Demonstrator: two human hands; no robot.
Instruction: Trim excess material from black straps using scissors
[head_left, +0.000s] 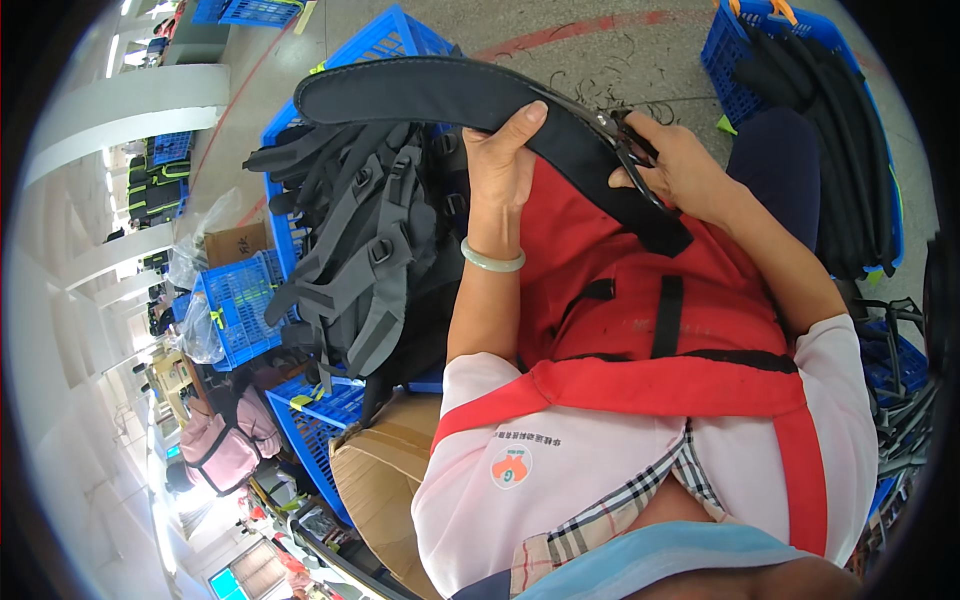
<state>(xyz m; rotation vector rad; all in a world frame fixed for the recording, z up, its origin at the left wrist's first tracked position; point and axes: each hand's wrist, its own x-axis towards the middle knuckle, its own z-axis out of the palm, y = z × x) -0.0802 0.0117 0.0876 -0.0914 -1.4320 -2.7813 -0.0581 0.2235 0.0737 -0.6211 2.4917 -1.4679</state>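
A long black padded strap (400, 92), curved and with a rounded end, stretches across in front of me, and its other end hangs over my red apron (590, 270). My left hand (500, 170) grips it near the middle, thumb pressed on top. In my right hand (690, 175) are scissors (606, 124) with dark handles, my fingers in and around the loops. The blades lie along the strap's far edge, close against it; whether they touch the material I cannot tell. A pale bangle (492, 258) circles my left wrist.
Left of me, a blue crate (275, 210) is heaped with dark grey backpack straps (375, 250). More black straps (825, 130) fill a blue crate (725, 65) at the far right. Dark trimmings (590, 60) lie scattered on the floor. A cardboard box (385, 480) stands at the near left.
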